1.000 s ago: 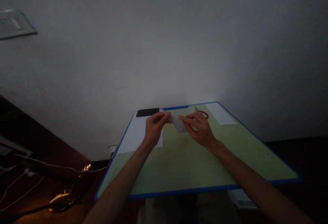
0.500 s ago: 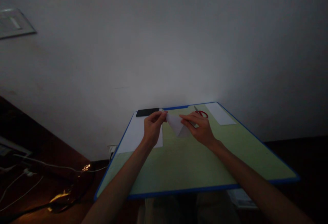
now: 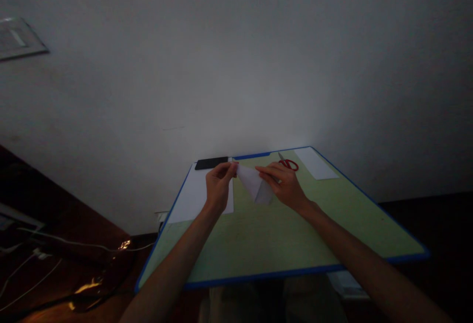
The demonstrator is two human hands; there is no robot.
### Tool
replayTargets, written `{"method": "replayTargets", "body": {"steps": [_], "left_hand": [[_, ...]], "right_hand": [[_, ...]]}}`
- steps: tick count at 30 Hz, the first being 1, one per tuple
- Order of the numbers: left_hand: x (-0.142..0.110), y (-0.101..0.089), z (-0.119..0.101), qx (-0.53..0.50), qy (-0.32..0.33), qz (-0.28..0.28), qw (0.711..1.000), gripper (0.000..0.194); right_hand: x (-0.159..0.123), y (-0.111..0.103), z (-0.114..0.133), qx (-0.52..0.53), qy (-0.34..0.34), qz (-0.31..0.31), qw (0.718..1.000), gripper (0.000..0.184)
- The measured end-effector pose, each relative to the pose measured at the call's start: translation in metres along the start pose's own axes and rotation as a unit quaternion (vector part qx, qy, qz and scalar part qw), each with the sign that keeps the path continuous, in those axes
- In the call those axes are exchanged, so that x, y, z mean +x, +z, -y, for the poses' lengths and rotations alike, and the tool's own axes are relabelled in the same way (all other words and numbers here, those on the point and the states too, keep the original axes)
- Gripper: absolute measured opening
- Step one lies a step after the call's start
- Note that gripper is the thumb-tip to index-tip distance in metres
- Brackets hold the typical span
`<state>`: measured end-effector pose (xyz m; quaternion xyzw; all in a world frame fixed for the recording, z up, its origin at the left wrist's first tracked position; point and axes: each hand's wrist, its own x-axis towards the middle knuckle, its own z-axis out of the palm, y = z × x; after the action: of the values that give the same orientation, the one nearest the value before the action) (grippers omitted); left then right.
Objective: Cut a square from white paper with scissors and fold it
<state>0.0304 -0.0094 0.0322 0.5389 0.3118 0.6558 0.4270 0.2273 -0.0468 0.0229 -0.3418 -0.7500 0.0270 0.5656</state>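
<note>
Between my two hands hangs a folded piece of white paper [image 3: 254, 185], held above the table with its lower part pointing down. My left hand [image 3: 219, 185] pinches its left corner between thumb and fingers. On the other side, my right hand [image 3: 283, 184] grips the upper right edge with thumb and forefinger. Red-handled scissors [image 3: 289, 164] lie just behind my right hand. A white sheet [image 3: 188, 196] rests on the table to the left, partly behind my left hand and forearm.
The small green table [image 3: 281, 244] has a blue rim and stands against a grey wall [image 3: 236, 67]. A black phone-like slab [image 3: 211, 163] lies at its back left. A white paper strip [image 3: 317, 163] lies at the back right. White cables [image 3: 74, 242] run at the left.
Both hands have shifted slightly left with the paper. The paper's lower part hangs a little lower and shows more of its folded face.
</note>
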Motion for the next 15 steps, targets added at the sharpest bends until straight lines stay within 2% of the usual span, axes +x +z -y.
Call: {"method": "replayTargets", "body": {"steps": [7,15], "left_hand": [[0.0002,0.0001,0.0016,0.010,0.001,-0.003,1.000,0.024],[0.0005,0.0033,-0.0019,-0.062,-0.021,-0.003,0.998,0.018]], "right_hand": [[-0.0003,0.0002,-0.0017,0.021,0.012,0.005,1.000,0.022],[-0.0017,-0.0001,-0.0034,0.049,0.005,0.035,0.998,0.024]]}}
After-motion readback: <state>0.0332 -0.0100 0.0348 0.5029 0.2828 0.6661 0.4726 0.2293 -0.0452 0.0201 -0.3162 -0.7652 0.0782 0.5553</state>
